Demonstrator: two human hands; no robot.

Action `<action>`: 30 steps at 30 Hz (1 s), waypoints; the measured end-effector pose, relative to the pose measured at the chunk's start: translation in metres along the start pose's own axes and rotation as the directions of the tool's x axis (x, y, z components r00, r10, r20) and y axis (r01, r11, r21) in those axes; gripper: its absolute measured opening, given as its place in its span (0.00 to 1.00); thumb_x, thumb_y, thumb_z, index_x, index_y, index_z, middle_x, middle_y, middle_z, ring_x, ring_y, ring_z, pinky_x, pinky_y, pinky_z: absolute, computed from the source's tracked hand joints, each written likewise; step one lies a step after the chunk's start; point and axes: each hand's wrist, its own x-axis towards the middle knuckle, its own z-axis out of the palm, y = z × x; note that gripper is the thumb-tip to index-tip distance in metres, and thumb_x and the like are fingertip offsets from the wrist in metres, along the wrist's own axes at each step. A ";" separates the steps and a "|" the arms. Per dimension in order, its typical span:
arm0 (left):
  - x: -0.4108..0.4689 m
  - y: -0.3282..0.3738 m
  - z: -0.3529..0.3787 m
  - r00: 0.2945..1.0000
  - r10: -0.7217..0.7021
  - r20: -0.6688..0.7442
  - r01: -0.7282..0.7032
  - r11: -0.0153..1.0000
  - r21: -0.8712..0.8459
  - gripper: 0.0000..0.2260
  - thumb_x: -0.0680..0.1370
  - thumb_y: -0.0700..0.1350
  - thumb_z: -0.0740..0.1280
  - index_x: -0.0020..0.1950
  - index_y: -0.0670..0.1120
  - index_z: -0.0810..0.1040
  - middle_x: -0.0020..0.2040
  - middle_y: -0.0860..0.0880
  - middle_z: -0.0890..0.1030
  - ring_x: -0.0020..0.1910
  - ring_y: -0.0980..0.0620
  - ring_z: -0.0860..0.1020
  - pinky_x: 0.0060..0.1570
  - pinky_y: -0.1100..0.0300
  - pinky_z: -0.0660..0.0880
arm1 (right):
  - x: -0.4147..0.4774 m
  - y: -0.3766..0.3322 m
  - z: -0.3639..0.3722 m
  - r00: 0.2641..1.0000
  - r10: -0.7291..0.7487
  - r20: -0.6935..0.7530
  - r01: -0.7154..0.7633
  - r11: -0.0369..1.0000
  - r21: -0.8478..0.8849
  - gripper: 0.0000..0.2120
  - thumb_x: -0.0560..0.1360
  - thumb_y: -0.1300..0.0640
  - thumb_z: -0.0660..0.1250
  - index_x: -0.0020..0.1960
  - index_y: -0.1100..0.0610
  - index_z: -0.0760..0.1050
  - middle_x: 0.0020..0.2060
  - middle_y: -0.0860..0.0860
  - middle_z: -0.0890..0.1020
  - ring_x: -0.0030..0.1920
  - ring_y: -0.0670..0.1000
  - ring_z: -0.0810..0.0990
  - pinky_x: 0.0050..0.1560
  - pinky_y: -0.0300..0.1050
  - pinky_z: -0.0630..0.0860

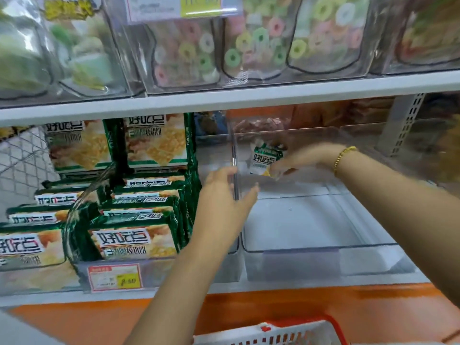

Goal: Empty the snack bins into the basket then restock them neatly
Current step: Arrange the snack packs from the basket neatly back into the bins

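Clear acrylic under my left hand, fingers spread loosely on the bin's left wall, gripping nothing. Deep by the bin's back-left corner, my right hand pinches a small green snack packet: light, crinkly, slippery film, best taken by its edges.

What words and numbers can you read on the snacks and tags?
"好吃点": on the green boxes in the left bin and the small packet in the right hand.
Smaller line under it on the boxes: too blurred to read.
Lower price tag: too blurred to read.
Upper price tag: blurred, unreadable.
Clear bags of ring sweets: no readable text.
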 end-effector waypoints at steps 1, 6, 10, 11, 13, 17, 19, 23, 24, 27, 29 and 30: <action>-0.005 -0.005 0.001 1.000 0.010 0.004 -0.010 0.999 -0.032 0.22 0.76 0.49 0.69 0.69 0.51 0.69 0.64 0.53 0.73 0.48 0.65 0.70 0.45 0.73 0.66 | 0.008 -0.001 0.003 0.999 0.026 -0.024 -0.027 0.999 -0.025 0.06 0.69 0.57 0.70 0.43 0.56 0.73 0.32 0.47 0.79 0.32 0.44 0.76 0.35 0.33 0.72; -0.020 -0.017 0.002 1.000 -0.012 0.020 0.016 0.978 -0.210 0.22 0.76 0.43 0.67 0.69 0.56 0.70 0.64 0.56 0.74 0.52 0.74 0.70 0.49 0.82 0.67 | 0.040 -0.005 0.033 0.993 0.028 -0.116 -0.051 0.979 -0.197 0.29 0.68 0.62 0.72 0.67 0.56 0.69 0.59 0.54 0.77 0.51 0.52 0.77 0.41 0.37 0.73; -0.019 -0.016 0.003 1.000 -0.026 0.016 0.029 0.974 -0.226 0.23 0.76 0.42 0.67 0.69 0.56 0.70 0.63 0.56 0.74 0.48 0.77 0.70 0.44 0.83 0.67 | 0.061 -0.002 0.049 0.963 0.094 -0.253 -0.092 0.996 0.019 0.39 0.65 0.64 0.75 0.71 0.56 0.61 0.64 0.57 0.73 0.62 0.57 0.73 0.50 0.43 0.73; -0.019 -0.016 0.003 0.999 -0.028 0.016 0.031 0.972 -0.232 0.23 0.76 0.42 0.67 0.69 0.56 0.70 0.63 0.56 0.74 0.47 0.78 0.70 0.43 0.84 0.67 | 0.064 -0.001 0.052 0.952 0.119 -0.282 -0.102 0.992 0.077 0.40 0.65 0.64 0.76 0.71 0.57 0.60 0.63 0.57 0.73 0.62 0.58 0.74 0.50 0.43 0.74; -0.021 -0.016 0.003 0.999 -0.029 0.014 0.032 0.969 -0.244 0.23 0.76 0.42 0.67 0.69 0.56 0.70 0.63 0.56 0.74 0.47 0.79 0.70 0.43 0.84 0.66 | 0.069 0.003 0.059 0.940 0.164 -0.301 -0.119 0.979 0.163 0.42 0.63 0.60 0.78 0.71 0.58 0.59 0.63 0.57 0.73 0.61 0.58 0.74 0.53 0.45 0.75; -0.022 -0.015 0.002 1.000 -0.025 -0.007 0.023 0.965 -0.260 0.23 0.76 0.42 0.67 0.69 0.55 0.70 0.63 0.56 0.74 0.48 0.78 0.70 0.46 0.84 0.66 | 0.077 0.005 0.065 0.903 0.224 -0.366 -0.163 0.968 0.189 0.52 0.63 0.54 0.80 0.74 0.62 0.51 0.66 0.59 0.72 0.65 0.59 0.73 0.59 0.46 0.73; -0.023 -0.015 0.002 1.000 -0.010 -0.023 0.004 0.969 -0.246 0.22 0.76 0.41 0.67 0.69 0.54 0.71 0.62 0.56 0.75 0.50 0.75 0.71 0.47 0.83 0.66 | 0.078 0.003 0.066 0.894 0.239 -0.378 -0.181 0.966 0.182 0.53 0.64 0.53 0.80 0.75 0.63 0.48 0.66 0.60 0.72 0.65 0.58 0.73 0.59 0.46 0.72; -0.031 -0.014 -0.001 0.998 0.020 -0.052 -0.030 0.981 -0.192 0.22 0.75 0.44 0.70 0.69 0.52 0.72 0.58 0.59 0.75 0.52 0.71 0.73 0.53 0.79 0.68 | 0.069 -0.002 0.067 0.907 0.222 -0.357 -0.185 0.973 0.137 0.52 0.66 0.54 0.78 0.76 0.63 0.45 0.66 0.60 0.72 0.64 0.58 0.73 0.54 0.44 0.73; -0.036 -0.013 -0.002 0.998 0.024 -0.062 -0.035 0.981 -0.191 0.22 0.75 0.44 0.70 0.68 0.51 0.72 0.57 0.59 0.76 0.53 0.69 0.74 0.54 0.76 0.70 | 0.062 -0.004 0.067 0.919 0.212 -0.332 -0.174 0.975 0.140 0.52 0.67 0.54 0.77 0.76 0.62 0.45 0.66 0.60 0.71 0.64 0.59 0.73 0.54 0.45 0.72; -0.062 -0.010 -0.008 0.984 0.029 -0.176 -0.073 0.965 -0.250 0.14 0.76 0.45 0.69 0.61 0.51 0.76 0.53 0.59 0.79 0.53 0.65 0.76 0.53 0.73 0.72 | 0.026 -0.013 0.060 0.941 0.130 -0.314 -0.117 0.991 0.061 0.42 0.72 0.50 0.72 0.75 0.63 0.54 0.66 0.59 0.71 0.64 0.59 0.72 0.56 0.45 0.72; -0.090 -0.010 -0.011 0.939 0.025 -0.344 -0.130 0.950 -0.285 0.05 0.77 0.44 0.68 0.52 0.49 0.79 0.45 0.61 0.80 0.46 0.63 0.78 0.47 0.71 0.73 | -0.011 -0.020 0.055 0.915 0.009 -0.403 -0.009 1.000 0.002 0.25 0.74 0.51 0.69 0.65 0.65 0.72 0.60 0.60 0.78 0.60 0.58 0.76 0.56 0.46 0.74; -0.107 -0.013 -0.010 0.912 -0.002 -0.409 -0.134 0.943 -0.304 0.02 0.77 0.44 0.67 0.46 0.49 0.79 0.39 0.61 0.79 0.41 0.61 0.77 0.43 0.71 0.72 | -0.031 -0.021 0.055 0.896 -0.043 -0.442 0.056 0.998 0.017 0.17 0.75 0.52 0.68 0.56 0.65 0.78 0.53 0.60 0.82 0.54 0.57 0.79 0.54 0.47 0.77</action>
